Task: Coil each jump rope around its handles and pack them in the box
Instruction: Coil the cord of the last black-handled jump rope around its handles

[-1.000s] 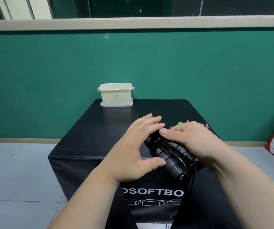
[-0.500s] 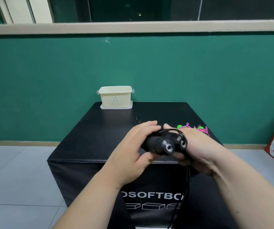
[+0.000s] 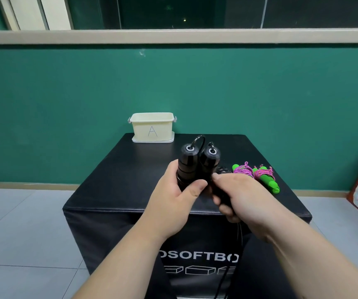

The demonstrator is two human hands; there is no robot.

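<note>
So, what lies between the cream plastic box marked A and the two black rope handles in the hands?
Nothing: the head view shows only bare black padded cube top between the cream plastic box and the black rope handles.

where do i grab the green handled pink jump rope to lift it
Grip the green-handled pink jump rope across its middle, over the pink windings, from above. Its handles lie flat side by side on the black padded box, so pinching across the wraps likely holds both and keeps the coil tight.
</note>
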